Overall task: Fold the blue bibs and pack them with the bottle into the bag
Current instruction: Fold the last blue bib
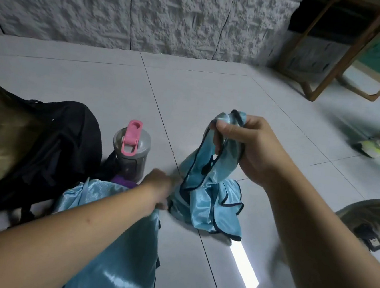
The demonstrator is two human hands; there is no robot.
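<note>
Blue bibs: two, one (209, 169) gripped by right hand (249, 147) fingers | left hand (157, 187) fingers unclear | bottle (131, 152): one

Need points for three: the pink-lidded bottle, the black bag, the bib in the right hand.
pink-lidded bottle (130, 154): head view, on its grey body below the lid.
black bag (69, 137): head view, on its dark outer fabric.
blue bib (205, 191): head view, on the hanging cloth below the right hand (249, 147).

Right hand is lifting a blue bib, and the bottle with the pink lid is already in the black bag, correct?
Not quite. The head view shows the bottle standing on the floor beside the bag, not in it. The right hand does hold up a bib.
</note>
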